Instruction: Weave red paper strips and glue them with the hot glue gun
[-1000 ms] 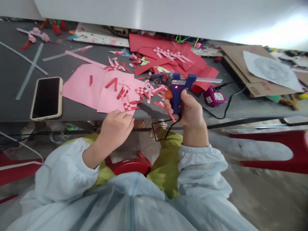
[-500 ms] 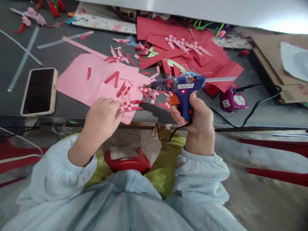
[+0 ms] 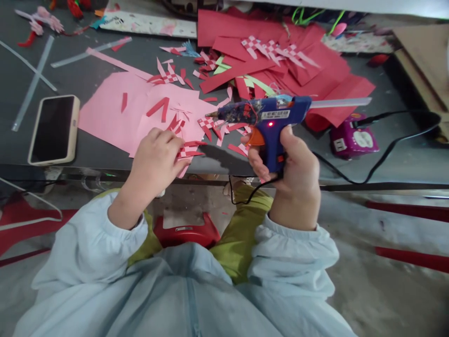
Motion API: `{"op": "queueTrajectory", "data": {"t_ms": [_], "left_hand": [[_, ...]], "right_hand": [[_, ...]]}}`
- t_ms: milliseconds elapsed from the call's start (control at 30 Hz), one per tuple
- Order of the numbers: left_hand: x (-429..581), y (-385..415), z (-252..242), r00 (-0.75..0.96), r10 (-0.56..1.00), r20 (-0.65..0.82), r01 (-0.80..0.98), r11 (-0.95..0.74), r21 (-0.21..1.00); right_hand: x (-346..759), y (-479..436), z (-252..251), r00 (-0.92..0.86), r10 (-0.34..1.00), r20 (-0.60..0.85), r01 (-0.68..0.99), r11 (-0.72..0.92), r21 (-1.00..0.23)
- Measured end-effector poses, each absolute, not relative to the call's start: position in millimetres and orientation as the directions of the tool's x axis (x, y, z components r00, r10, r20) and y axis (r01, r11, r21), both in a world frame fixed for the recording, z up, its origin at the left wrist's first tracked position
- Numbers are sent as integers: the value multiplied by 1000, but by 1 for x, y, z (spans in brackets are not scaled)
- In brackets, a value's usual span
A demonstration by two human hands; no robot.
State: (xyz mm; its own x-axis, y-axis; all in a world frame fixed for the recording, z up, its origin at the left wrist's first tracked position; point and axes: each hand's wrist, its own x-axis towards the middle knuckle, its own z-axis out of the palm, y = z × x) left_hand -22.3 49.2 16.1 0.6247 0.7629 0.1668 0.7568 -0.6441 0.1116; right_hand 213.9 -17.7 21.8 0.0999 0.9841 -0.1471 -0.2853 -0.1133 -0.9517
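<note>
My right hand (image 3: pixel 293 161) is closed round the handle of a blue hot glue gun (image 3: pixel 277 135), whose red light is lit. Its nozzle points left over the pink paper (image 3: pixel 112 110), and a clear glue stick (image 3: pixel 340 102) juts from its back. Near the table's front edge, my left hand (image 3: pixel 157 157) pinches a woven red and pink paper piece (image 3: pixel 189 150), partly hidden by the fingers. More woven pieces (image 3: pixel 206 125) lie below the nozzle. Loose red strips (image 3: pixel 159 108) rest on the pink paper.
A phone (image 3: pixel 53 130) lies at the left, by crossed clear sticks (image 3: pixel 37 77). Red paper sheets (image 3: pixel 315 75) are heaped at the back. A purple box (image 3: pixel 354 138) and black cable (image 3: pixel 386 145) are at the right, near cardboard (image 3: pixel 424 61). A red stool (image 3: pixel 187 234) is below.
My left fingers have moved onto the woven piece and closed at its left end. The glue gun in my right hand has shifted slightly right and up in view.
</note>
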Motion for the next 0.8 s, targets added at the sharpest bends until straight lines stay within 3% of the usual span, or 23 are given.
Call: {"op": "queueTrajectory", "data": {"t_ms": [167, 333, 433, 533, 633, 733, 800], "left_hand": [[-21, 48, 19, 627, 769, 127, 766, -638, 80], [-20, 45, 23, 667, 738, 101, 744, -667, -42], [-21, 45, 24, 650, 750, 122, 758, -652, -26], [-25, 47, 23, 525, 812, 254, 813, -567, 133], [-31, 51, 21, 290, 878, 380, 765, -451, 460], [-35, 56, 19, 148, 949, 279, 520, -315, 794], [-36, 58, 18, 126, 979, 157, 374, -194, 907]], "right_hand": [[218, -17, 23, 147, 980, -135, -292, -87, -952], [221, -18, 23, 112, 987, -111, -272, -77, -959], [221, -18, 23, 110, 987, -113, -265, -80, -961], [220, -17, 24, 120, 986, -117, -250, -84, -964], [218, -16, 25, 160, 978, -133, -259, -88, -962], [217, -15, 26, 162, 978, -134, -274, -86, -958], [218, -15, 26, 140, 982, -125, -269, -84, -959]]}}
